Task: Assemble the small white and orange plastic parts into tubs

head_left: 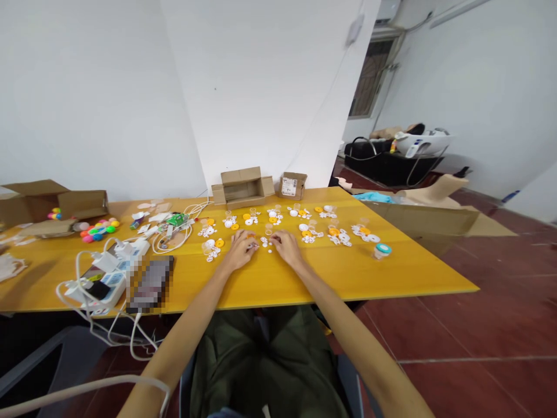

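My left hand (240, 249) is closed low over the table, a small white plastic piece at its fingertips. Just behind its fingers shows a bit of an orange part. My right hand (286, 246) is closed too, its fingertips pinched together; what they hold, if anything, is too small to make out. Between the hands lie small white plastic pieces (264, 241), with a clear cup (268, 230) just beyond them. Around both hands are several little groups of white discs, orange discs (219, 243), small white parts and clear cups.
A clear jar with a teal lid (383, 250) stands at the right. Open cardboard boxes (243, 188) line the back. On the left lie a power strip (124, 278) with cables, a phone (151, 284), a green circuit board (176, 219) and colourful balls (99, 229).
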`<state>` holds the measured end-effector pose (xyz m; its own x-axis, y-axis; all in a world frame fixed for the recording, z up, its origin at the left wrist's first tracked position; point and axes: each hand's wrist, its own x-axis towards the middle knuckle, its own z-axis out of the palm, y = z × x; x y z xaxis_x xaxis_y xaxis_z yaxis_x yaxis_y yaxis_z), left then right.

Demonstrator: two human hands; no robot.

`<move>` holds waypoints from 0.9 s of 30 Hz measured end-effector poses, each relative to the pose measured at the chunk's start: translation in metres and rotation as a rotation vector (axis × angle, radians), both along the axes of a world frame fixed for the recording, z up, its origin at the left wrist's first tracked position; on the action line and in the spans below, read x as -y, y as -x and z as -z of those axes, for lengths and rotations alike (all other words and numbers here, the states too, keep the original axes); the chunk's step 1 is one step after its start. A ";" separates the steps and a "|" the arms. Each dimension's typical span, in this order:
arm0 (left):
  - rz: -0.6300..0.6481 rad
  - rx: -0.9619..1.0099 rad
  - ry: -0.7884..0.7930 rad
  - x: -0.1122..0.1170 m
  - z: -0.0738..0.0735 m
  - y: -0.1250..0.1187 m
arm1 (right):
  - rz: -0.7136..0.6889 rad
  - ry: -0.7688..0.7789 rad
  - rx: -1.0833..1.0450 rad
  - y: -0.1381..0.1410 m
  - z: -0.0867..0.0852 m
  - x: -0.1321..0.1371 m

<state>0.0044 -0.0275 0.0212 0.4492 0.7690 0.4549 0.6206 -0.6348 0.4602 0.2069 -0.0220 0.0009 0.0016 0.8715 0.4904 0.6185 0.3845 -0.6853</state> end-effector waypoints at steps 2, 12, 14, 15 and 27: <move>0.001 -0.009 -0.001 0.000 0.000 0.001 | -0.010 0.006 0.001 -0.001 0.001 -0.002; 0.089 -0.023 -0.050 0.003 0.005 -0.002 | 0.005 -0.028 -0.008 -0.002 0.005 -0.004; 0.104 -0.049 -0.042 0.005 0.002 -0.002 | 0.010 -0.012 -0.011 -0.003 0.006 -0.004; 0.104 -0.066 -0.034 0.006 0.001 -0.002 | 0.013 -0.002 -0.014 -0.003 0.006 -0.004; 0.109 -0.111 -0.014 0.007 -0.001 -0.002 | -0.006 -0.064 0.046 -0.003 0.000 0.004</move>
